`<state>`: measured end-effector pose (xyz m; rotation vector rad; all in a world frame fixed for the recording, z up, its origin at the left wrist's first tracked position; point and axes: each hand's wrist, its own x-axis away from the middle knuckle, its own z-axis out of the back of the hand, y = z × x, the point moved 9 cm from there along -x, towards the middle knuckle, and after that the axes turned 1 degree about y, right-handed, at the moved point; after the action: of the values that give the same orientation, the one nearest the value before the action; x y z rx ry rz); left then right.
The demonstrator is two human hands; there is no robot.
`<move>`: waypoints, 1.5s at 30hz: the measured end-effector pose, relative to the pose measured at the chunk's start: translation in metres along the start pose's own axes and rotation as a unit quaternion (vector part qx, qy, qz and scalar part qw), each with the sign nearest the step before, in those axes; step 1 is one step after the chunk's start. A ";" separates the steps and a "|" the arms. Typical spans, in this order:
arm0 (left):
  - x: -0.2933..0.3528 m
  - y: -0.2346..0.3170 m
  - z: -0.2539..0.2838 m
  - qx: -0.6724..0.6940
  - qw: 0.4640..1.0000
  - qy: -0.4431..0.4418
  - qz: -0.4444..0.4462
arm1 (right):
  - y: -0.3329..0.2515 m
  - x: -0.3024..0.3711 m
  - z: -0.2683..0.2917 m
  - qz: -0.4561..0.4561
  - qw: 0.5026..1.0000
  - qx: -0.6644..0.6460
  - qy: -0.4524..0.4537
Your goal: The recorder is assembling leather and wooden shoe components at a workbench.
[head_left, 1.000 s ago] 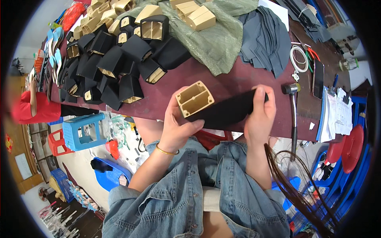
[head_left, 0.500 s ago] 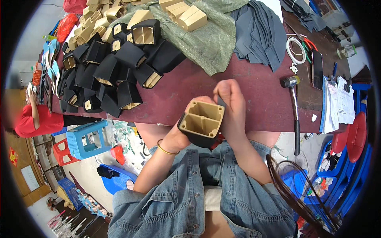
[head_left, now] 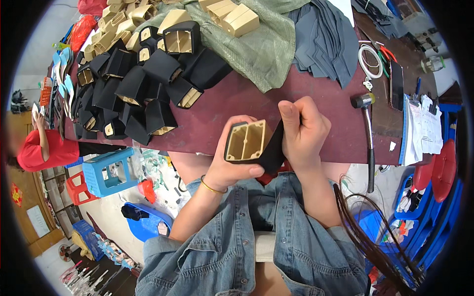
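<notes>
A: What's different from half a second back?

B: Little. The beige two-cell block (head_left: pixel 246 140) is still lifted off the dark red table (head_left: pixel 316 123) in front of the chest, between both hands. It has tipped a bit more upright, and the black cover (head_left: pixel 273 154) now sits around its sides up to the open end.

A: Left to right, then?

B: Far left on the table lies the heap of black-covered blocks (head_left: pixel 133 93), well apart from the hands. Then the left hand (head_left: pixel 232 170), fingers curled under and around the block's near side, thumb along the bottom edge. Then the block itself. Then the right hand (head_left: pixel 303 130), closed tight on the cover's right edge, thumb up. Further right, a hammer (head_left: pixel 368 143) lies on the table.

A: Which way does it point?

B: Its open, two-celled end faces up at the camera; its long axis runs away, downward toward the table edge.
</notes>
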<state>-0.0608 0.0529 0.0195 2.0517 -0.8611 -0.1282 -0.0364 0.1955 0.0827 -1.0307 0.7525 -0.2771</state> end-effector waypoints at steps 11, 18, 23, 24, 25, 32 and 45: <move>-0.014 -0.016 -0.015 0.055 0.986 -0.160 0.000 | 0.042 0.030 -0.031 -0.282 0.920 -0.236 -0.140; -0.041 0.027 -0.004 -0.347 0.897 -0.224 -0.157 | 0.026 0.021 0.007 -0.071 0.976 -0.131 -0.160; -0.018 0.023 -0.010 -0.568 0.782 -0.137 -0.218 | 0.032 0.040 -0.011 0.033 0.972 -0.052 -0.227; -0.014 0.025 -0.008 -0.549 0.792 -0.119 -0.238 | 0.046 0.046 -0.012 -0.064 0.970 -0.116 -0.202; -0.012 0.025 -0.007 -0.551 0.793 -0.117 -0.235 | 0.061 0.052 -0.014 -0.160 0.955 -0.177 -0.175; -0.008 0.020 0.002 -0.495 0.848 -0.087 -0.170 | 0.054 0.048 -0.020 -0.176 0.954 -0.124 -0.207; -0.028 -0.002 -0.002 -0.546 0.824 -0.144 -0.045 | 0.100 0.052 -0.008 -0.336 0.885 -0.291 -0.134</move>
<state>-0.0799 0.0725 0.0127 0.9760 -0.6167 -0.8068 -0.0174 0.2133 -0.0273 -1.8585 0.1866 -0.5051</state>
